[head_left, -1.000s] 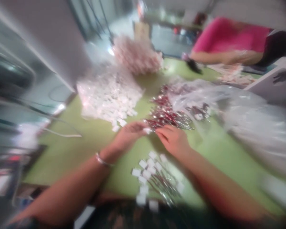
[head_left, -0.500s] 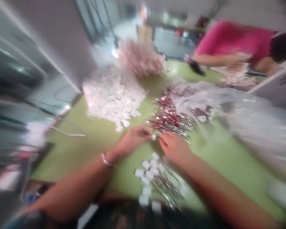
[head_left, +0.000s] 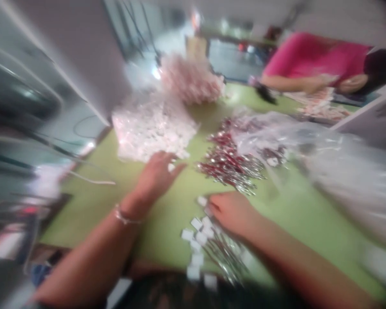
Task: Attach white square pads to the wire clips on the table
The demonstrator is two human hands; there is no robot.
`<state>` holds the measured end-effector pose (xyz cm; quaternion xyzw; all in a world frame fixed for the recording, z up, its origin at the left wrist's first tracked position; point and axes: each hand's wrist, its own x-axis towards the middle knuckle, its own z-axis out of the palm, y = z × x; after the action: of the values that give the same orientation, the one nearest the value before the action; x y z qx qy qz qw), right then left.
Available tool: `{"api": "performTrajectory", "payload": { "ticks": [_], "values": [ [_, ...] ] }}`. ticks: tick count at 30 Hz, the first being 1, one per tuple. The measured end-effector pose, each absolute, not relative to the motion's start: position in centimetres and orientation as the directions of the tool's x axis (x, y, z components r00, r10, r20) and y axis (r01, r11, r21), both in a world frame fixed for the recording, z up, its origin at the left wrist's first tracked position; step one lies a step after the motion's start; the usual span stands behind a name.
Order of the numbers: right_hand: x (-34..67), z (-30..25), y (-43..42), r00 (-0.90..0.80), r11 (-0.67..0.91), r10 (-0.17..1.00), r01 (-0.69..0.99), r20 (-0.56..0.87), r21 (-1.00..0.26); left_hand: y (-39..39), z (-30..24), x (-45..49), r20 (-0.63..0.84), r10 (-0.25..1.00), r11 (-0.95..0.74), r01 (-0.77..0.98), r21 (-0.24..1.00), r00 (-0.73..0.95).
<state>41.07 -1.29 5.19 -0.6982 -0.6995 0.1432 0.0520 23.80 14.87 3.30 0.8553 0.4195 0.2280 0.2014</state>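
Note:
My left hand (head_left: 156,174) is at the near edge of a heap of small white blocks (head_left: 154,133), thumb and fingers apart. One white block (head_left: 171,167) shows between thumb and fingers, apparently loose. My right hand (head_left: 230,210) is closed, with a white block (head_left: 202,201) sticking out at its fingertips; that block seems to sit on the end of a thin wire-like piece, mostly hidden by the hand. Just below lies a group of thin silvery wire-like pieces (head_left: 223,255) with white blocks on their ends. Beyond my right hand is a pile of red and silvery pieces (head_left: 231,163).
Clear plastic bags (head_left: 344,163) spread over the right side of the green table (head_left: 93,201). A bag of pinkish pieces (head_left: 189,79) stands at the back. Across the table, a person in a pink top (head_left: 315,60) handles pale strips (head_left: 318,101).
My left hand has left my right hand and moved left to the white heap, its fingers opening. My right hand has come slightly nearer to me with the white-ended piece.

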Motion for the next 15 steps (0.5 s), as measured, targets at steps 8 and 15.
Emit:
{"api": "performTrajectory", "payload": {
  "ticks": [8,15],
  "values": [
    [44.6,4.2,1.8,0.179,-0.157,0.965,0.98,0.194,-0.123,15.9,1.2,23.4,0.129,0.738,-0.67,0.697,0.256,0.662],
    [46.0,3.5,2.1,0.195,-0.169,0.944,0.978,0.266,-0.119,15.5,1.1,24.2,0.12,0.721,-0.675,0.654,0.341,0.682]
  ]
}}
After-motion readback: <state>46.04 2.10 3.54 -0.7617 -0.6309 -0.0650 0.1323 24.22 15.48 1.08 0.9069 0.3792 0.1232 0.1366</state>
